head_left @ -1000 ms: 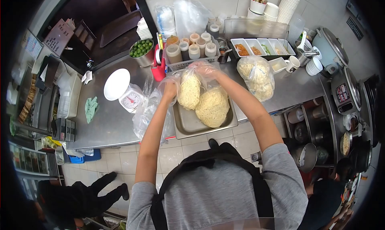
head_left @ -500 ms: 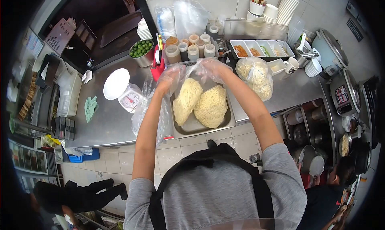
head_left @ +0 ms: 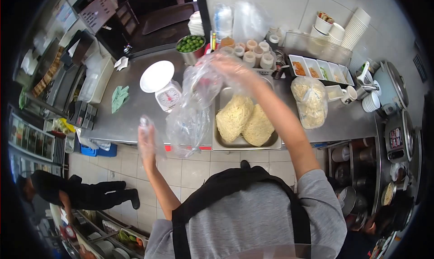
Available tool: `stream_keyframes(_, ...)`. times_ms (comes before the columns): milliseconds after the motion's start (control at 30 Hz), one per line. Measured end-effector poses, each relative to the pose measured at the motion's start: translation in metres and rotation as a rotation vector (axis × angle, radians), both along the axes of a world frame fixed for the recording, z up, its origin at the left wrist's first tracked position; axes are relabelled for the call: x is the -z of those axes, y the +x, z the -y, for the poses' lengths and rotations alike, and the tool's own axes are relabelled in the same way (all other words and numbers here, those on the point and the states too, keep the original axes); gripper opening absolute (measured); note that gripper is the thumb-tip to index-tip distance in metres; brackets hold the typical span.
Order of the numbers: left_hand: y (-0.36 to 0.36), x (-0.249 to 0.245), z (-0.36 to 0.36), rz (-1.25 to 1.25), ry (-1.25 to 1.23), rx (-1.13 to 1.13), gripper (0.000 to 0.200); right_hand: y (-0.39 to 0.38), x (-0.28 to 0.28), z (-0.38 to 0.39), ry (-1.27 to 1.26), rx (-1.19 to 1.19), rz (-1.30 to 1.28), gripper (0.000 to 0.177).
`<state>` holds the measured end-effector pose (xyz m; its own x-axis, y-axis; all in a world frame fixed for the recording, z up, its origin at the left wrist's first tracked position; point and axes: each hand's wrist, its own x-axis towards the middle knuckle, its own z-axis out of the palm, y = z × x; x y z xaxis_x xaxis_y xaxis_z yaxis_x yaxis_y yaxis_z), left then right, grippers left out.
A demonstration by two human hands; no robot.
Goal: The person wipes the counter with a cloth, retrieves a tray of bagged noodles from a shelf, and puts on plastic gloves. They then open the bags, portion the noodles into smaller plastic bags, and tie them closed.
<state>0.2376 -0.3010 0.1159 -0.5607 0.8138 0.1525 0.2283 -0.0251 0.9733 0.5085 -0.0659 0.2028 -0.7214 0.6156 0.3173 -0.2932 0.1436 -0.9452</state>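
In the head camera's view, the right hand [head_left: 233,67], sheathed in a thin see-through glove, was raised over the far side of the stainless steel counter [head_left: 126,119] with its fingers pinched shut on the top of a crumpled clear plastic bag [head_left: 194,105]. The bag hung slack and see-through from that grip, draping down over the counter's front edge, just left of the rectangular steel tray [head_left: 244,146].

Two heaps of pale yellow noodles [head_left: 244,119] lay side by side in that tray, touching each other, loose and unwrapped.

The left hand [head_left: 147,139], also gloved, was held out low on the left, in front of the counter's edge, its fingers stretched and apart. It was close beside the bag's lower end, but whether it touched the plastic could not be told.

A white dial kitchen scale [head_left: 165,89] stood just left of the hanging bag, with a folded green cloth [head_left: 119,97] further left. A tied bag of noodles [head_left: 309,101] sat right of the tray. A steel bowl of green limes [head_left: 190,44] and a cluster of capped sauce bottles [head_left: 253,55] stood at the back. Another person in dark clothes [head_left: 81,193] crouched on the tiled floor at lower left.
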Motion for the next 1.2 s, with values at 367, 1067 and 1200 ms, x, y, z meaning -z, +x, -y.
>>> stream_keyframes(367, 0.046, 0.09, 0.011, 0.093, -0.06, 0.004, 0.092, -0.126, 0.187, 0.103, 1.075, 0.114, 0.776, 0.06)
stream_keyframes(1067, -0.005, 0.116, -0.02, -1.18, -0.379, 0.43, 0.031, -0.121, 0.133, -0.001, 0.9, 0.594, 0.937, 0.011)
stream_keyframes(1200, -0.017, 0.082, -0.045, -1.241, -0.836, 0.766, 0.032, -0.097, 0.051, 0.033, 0.56, 0.742, 0.832, 0.014)
